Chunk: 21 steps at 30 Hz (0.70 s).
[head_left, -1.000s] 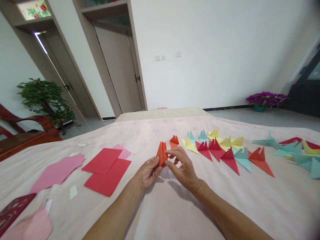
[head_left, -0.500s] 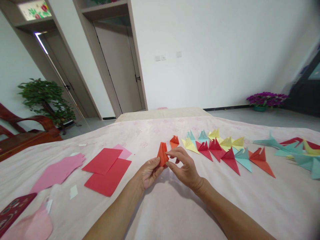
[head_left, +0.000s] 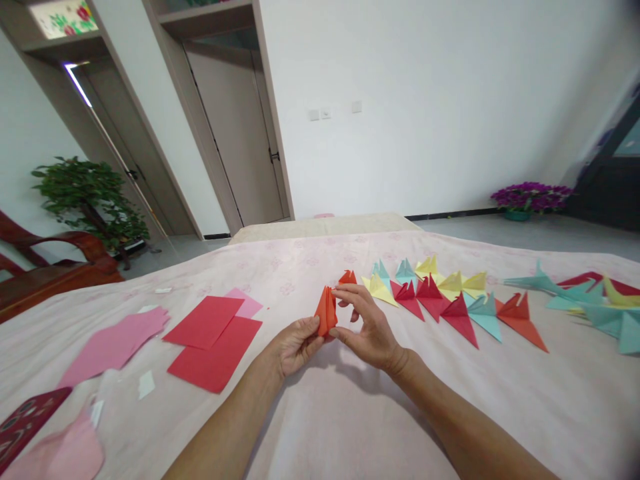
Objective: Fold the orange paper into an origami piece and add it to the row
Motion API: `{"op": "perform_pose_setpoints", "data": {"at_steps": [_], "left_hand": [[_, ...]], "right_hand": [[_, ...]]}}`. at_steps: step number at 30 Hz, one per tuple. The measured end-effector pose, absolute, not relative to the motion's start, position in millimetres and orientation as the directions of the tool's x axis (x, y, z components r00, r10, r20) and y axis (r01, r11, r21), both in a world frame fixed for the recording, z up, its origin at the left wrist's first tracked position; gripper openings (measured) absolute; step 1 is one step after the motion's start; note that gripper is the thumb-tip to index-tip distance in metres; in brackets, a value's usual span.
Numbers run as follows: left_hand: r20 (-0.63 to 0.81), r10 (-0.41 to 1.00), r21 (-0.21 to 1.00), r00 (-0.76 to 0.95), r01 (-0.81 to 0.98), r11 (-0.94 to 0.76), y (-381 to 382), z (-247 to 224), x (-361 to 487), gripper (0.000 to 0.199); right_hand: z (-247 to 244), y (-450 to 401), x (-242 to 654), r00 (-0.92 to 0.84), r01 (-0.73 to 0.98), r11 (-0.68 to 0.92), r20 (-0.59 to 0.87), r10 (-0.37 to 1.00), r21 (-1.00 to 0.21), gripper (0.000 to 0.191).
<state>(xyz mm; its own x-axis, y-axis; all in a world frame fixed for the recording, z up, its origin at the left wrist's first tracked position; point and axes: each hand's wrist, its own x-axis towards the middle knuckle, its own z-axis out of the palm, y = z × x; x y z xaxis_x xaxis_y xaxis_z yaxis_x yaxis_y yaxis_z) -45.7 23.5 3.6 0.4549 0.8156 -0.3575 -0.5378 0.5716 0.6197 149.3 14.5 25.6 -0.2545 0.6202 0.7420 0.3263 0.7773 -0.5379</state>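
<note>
An orange piece of origami paper (head_left: 327, 310), folded into a narrow upright shape with pointed tips, is held above the table. My left hand (head_left: 299, 343) pinches its lower left edge between thumb and fingers. On the other side, my right hand (head_left: 367, 328) has its thumb at the lower edge and its fingertips near the top, gripping the paper. Just behind my right fingers stands a finished orange paper crane (head_left: 349, 276), partly covered by them. Rows of folded cranes, among them a dark red crane (head_left: 460, 318) and a yellow crane (head_left: 380, 289), stand to the right.
Red paper squares (head_left: 215, 357) and a stack of pink paper (head_left: 117, 343) lie on the left of the pink cloth (head_left: 310, 427). A red phone (head_left: 33, 423) is at the lower left. More blue cranes (head_left: 607, 323) gather at the far right.
My right fingers have shifted slightly left over the orange paper, now covering more of the crane behind. Both hands keep their grip, and the view has moved a little.
</note>
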Motion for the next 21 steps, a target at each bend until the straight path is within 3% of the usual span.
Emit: {"op": "perform_pose_setpoints", "data": {"at_steps": [8, 16, 21], "left_hand": [[-0.359, 0.795, 0.611, 0.49, -0.521, 0.597, 25.4, 0.3, -48.5, 0.015], [-0.361, 0.781, 0.648, 0.509, -0.466, 0.603, 25.8, 2.1, -48.2, 0.017], [-0.376, 0.783, 0.652, 0.496, -0.459, 0.604, 25.7, 3.9, -47.8, 0.016]], "right_hand": [[24.1, 18.1, 151.3, -0.256, 0.336, 0.788, 0.756, 0.603, -0.516, 0.051], [29.8, 19.1, 155.8, -0.266, 0.45, 0.787, 0.778, 0.569, -0.422, 0.038], [27.6, 21.0, 156.3, -0.256, 0.444, 0.779, 0.77, 0.584, -0.443, 0.039]]}}
